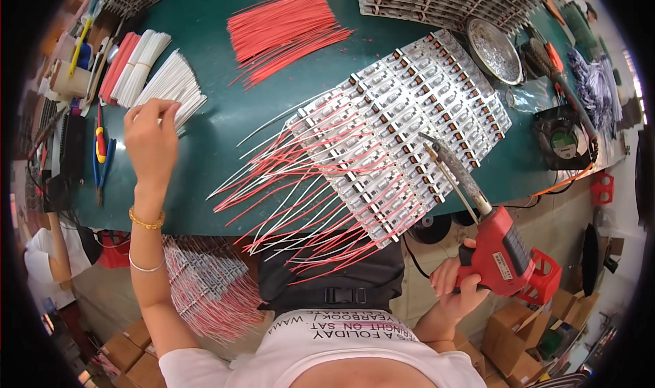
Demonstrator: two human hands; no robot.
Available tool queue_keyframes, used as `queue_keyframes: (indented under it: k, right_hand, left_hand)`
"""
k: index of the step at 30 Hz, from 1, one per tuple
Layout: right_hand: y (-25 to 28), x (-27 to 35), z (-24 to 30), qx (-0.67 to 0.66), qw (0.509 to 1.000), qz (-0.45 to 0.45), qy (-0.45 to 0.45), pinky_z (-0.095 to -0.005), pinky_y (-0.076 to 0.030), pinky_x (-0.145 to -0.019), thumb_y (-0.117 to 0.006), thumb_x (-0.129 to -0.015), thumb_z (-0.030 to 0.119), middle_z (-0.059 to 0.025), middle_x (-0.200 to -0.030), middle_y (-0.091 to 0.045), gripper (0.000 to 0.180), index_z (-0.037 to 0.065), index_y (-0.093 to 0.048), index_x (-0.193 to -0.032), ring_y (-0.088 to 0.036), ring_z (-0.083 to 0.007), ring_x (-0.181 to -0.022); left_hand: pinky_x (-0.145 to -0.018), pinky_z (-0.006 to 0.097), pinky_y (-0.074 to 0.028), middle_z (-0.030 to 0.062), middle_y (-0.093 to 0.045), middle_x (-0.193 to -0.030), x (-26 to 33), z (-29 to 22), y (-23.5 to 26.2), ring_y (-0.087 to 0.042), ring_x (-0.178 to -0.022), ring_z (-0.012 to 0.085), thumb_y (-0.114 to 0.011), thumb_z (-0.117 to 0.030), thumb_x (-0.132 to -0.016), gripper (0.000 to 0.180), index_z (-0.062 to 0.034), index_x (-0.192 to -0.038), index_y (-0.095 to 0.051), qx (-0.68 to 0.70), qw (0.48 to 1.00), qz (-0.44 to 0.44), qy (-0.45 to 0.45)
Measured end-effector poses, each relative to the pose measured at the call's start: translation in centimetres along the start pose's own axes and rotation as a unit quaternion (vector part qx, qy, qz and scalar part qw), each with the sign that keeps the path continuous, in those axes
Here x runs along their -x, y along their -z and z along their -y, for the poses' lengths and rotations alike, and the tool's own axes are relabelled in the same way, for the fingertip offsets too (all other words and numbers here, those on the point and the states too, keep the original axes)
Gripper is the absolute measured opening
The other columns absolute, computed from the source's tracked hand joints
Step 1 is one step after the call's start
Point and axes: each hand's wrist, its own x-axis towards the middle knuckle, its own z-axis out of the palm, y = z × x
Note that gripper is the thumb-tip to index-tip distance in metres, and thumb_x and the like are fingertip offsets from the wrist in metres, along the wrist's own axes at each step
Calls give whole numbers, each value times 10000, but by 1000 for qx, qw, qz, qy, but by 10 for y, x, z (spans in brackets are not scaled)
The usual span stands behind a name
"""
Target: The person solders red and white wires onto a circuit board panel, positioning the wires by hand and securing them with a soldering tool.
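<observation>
My left hand (pixel 151 139) is at the near end of a fanned pile of white wires (pixel 170 81), its fingers pinched together. Whatever lies between the fingertips is too small to make out. In my right hand (pixel 456 282) is a red soldering gun (pixel 501 251), my fingers wrapped around its grip. The gun's metal tip points up and left, over a panel of small circuit boards (pixel 409 115). Red and white wires (pixel 293 176) stick out from the panel's left side, and several hang past the table's front edge.
A stack of red wires (pixel 283 30) lies at the back. Blue-handled pliers (pixel 102 156) are at the left. A round metal dish (pixel 492 50) and a small black fan (pixel 563 139) stand at the right. Below the green table (pixel 225 122) hangs another wired panel (pixel 208 279).
</observation>
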Motion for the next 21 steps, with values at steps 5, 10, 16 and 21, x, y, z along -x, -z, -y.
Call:
queue_keyframes:
  k: [5,10,16,21]
  right_hand:
    - [4,0,-1,-25,1000,7,-5,-250,-375,-377,-529,-924,422,4,-479,-395,628,-86,-360,-1252,-399,-105,-355]
    - [8,-1,-3,-41,999,14,-4,-252,-379,-374,-529,-925,415,4,-480,-393,616,-81,-362,-1251,-399,-106,-354]
    - [9,-1,-1,-41,999,-5,-5,-253,-377,-371,-516,-933,407,3,-482,-390,598,-81,-363,-1246,-398,-108,-353]
    - [11,-1,-4,-51,999,5,0,-251,-379,-373,-501,-941,398,4,-483,-388,581,-79,-364,-1245,-393,-106,-351]
  left_hand:
    - [-793,336,-409,47,-634,-763,-13,-13,6,-569,-730,229,-656,-71,-808,46,-46,-800,-619,55,994,-88,-25]
    - [-787,344,-404,49,-631,-759,-14,-17,-1,-572,-719,234,-633,-78,-826,60,-33,-793,-611,111,991,70,32]
    - [-780,334,-436,63,-653,-795,-10,-1,-2,-606,-759,218,-622,-74,-837,48,-37,-860,-643,43,999,-11,-18]
    - [-634,281,-479,77,-667,-793,-21,-24,25,-623,-675,167,-607,-23,-842,77,-28,-897,-660,163,981,-49,96]
